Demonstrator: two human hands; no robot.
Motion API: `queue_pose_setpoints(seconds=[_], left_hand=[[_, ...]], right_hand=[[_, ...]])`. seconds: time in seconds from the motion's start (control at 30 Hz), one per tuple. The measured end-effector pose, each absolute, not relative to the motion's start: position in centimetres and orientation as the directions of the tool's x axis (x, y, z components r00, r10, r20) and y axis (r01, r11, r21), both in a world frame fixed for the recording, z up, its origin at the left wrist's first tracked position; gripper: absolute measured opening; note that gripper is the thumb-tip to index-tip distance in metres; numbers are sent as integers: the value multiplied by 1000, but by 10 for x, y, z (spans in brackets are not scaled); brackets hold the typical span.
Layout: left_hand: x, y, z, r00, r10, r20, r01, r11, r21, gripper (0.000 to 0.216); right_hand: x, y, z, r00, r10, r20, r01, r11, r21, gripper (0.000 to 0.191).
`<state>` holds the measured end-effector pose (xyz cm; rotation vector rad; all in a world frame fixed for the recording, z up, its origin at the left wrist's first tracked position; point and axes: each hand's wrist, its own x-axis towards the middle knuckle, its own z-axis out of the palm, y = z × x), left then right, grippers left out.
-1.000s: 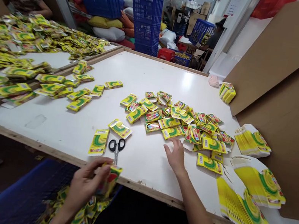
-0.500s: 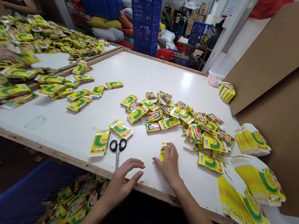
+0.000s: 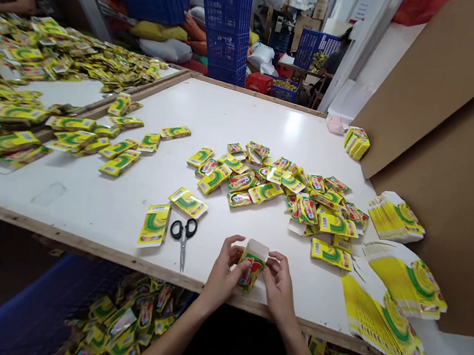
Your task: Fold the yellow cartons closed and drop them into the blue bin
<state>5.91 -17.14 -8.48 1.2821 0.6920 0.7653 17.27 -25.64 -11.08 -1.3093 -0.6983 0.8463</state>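
Both my hands hold one small yellow and green carton upright over the near edge of the white table. My left hand pinches its left side and my right hand pinches its right side. The carton's top flap stands open and shows white inside. Black-handled scissors lie just left of my left hand, beside two flat cartons. A loose heap of flat yellow cartons lies beyond my hands in the middle of the table.
Stacks of flat carton blanks fan out at the right against brown cardboard sheets. A blue crate of finished packs sits below the table edge. Another table at the left carries many packs. Blue crates stand behind, and other people sit farther off.
My right hand picked a carton off the table and drew it toward me. My left hand came up from the crate side and joined it on the carton.
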Motion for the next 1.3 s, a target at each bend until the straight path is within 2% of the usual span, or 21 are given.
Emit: queue_pose_setpoints(seconds=[0.13,0.33,0.43,0.57,0.7,0.8,0.93,1.13,1.3], left_hand=[[56,-174,-85,647,760,-62,-67,138,988,37],[54,-165,-88,679,729,-84,18,97,995,18],[57,-162,-87,677,735,-20,0,26,1000,14],[61,-163,-85,648,759,65,-97,-2,995,27],[59,-166,-82,649,755,96,2,-128,992,14],[57,-170,-81,620,778,104,48,-170,984,14],[59,-171,-82,583,810,64,60,-122,991,16],[68,-168,-79,538,843,15,53,-52,997,17],[61,-166,-79,591,806,29,28,-57,998,16]], right_hand=[[181,-263,-107,601,799,38,-4,50,-999,22],[191,-257,-104,492,869,53,128,-12,-992,23],[190,-251,-102,477,870,124,206,26,-978,22],[186,-248,-101,595,789,153,172,62,-983,23],[185,-251,-97,527,817,233,260,106,-960,17],[183,-254,-94,517,811,274,314,118,-942,13],[179,-253,-93,558,789,257,333,71,-940,14],[182,-246,-88,604,786,129,269,-48,-962,19],[183,-250,-91,574,807,141,246,-6,-969,20]])
